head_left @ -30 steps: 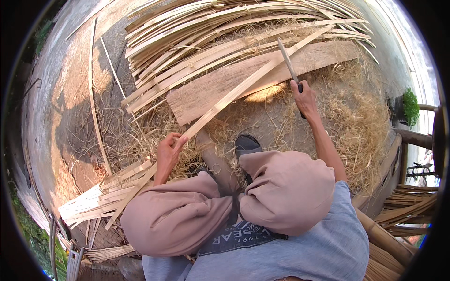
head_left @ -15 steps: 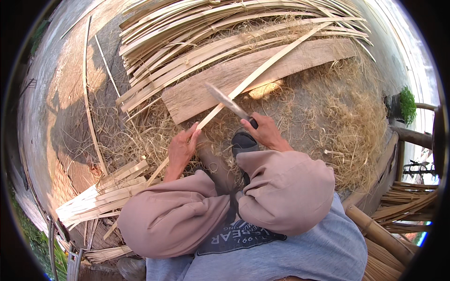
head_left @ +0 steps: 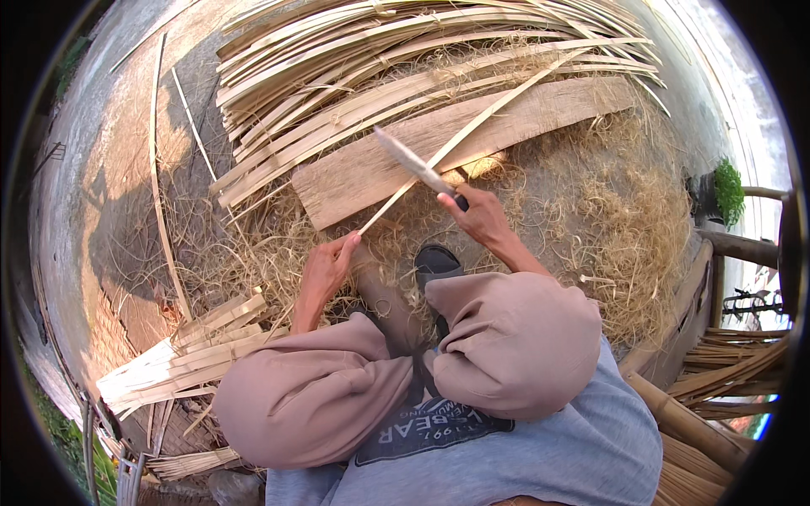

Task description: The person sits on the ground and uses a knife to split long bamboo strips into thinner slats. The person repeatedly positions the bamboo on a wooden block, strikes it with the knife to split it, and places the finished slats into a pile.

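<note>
Steel of 1 knife (head_left: 408, 155) crosses 1 pale strip (head_left: 472, 128).

The strip (head_left: 472, 127) is pale cream, the knife blade (head_left: 411, 160) silver-grey, its handle (head_left: 461, 202) black, the board (head_left: 354, 181) grain-streaked tan, the shavings (head_left: 641, 244) straw-gold, the trousers (head_left: 519, 346) plain dusty pink, the shirt (head_left: 582, 443) greyish blue.

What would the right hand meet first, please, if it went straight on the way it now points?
Beyond the knife it holds, the right hand would probably meet the pale strip first, with the plank past it, though depth is hard to judge here.
</note>
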A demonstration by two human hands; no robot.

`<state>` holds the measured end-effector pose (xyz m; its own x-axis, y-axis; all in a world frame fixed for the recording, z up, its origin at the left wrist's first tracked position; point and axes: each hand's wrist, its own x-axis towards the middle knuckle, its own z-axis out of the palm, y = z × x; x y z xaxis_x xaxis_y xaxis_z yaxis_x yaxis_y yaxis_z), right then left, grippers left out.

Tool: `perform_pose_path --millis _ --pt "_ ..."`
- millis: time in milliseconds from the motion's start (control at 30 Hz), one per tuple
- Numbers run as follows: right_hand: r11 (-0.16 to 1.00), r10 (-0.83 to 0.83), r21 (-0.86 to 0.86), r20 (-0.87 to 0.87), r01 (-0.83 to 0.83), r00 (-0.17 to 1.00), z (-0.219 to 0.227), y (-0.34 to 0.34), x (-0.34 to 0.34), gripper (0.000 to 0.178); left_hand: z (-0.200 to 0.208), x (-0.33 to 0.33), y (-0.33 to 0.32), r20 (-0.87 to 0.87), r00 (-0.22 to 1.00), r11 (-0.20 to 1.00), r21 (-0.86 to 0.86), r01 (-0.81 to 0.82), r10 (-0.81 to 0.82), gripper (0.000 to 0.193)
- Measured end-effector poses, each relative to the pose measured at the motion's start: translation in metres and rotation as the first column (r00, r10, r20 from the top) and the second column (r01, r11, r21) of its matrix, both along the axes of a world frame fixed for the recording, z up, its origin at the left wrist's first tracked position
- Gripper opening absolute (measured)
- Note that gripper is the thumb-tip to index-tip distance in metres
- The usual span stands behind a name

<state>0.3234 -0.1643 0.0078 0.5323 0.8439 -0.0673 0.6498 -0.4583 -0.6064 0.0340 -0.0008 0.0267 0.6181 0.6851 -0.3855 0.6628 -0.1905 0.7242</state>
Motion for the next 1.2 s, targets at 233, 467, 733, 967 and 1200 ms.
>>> perform_pose_path --millis 233,467,733,967,1200 --pt "0.96 -0.279 -0.006 0.032 0.279 0.96 -0.017 -0.028 0.067 0.06 -0.003 -0.005 0.011 0.069 0.997 0.985 -0.168 0.043 -0.031 0.051" --pt "0.994 -0.105 0.016 0.094 0.104 0.99 -0.009 0.008 0.065 0.061 -0.005 -0.03 0.005 0.087 0.996 0.999 -0.05 0.009 -0.004 0.044" --pt "0.778 -0.617 -0.016 0.167 0.628 0.769 -0.012 -0.059 0.261 0.071 -0.005 -0.241 0.015 -0.051 0.988 0.985 -0.089 -0.147 0.143 0.038" --pt "0.989 -0.145 -0.015 -0.086 0.144 0.986 -0.012 -0.007 0.056 0.06 -0.003 -0.125 0.006 -0.103 0.994 0.999 -0.011 -0.044 0.043 0.04" --pt "0.995 0.011 -0.097 -0.027 -0.013 1.0 -0.029 -0.023 0.015 0.06 -0.003 -0.101 -0.003 -0.09 0.995 0.982 0.19 -0.019 0.036 0.039"
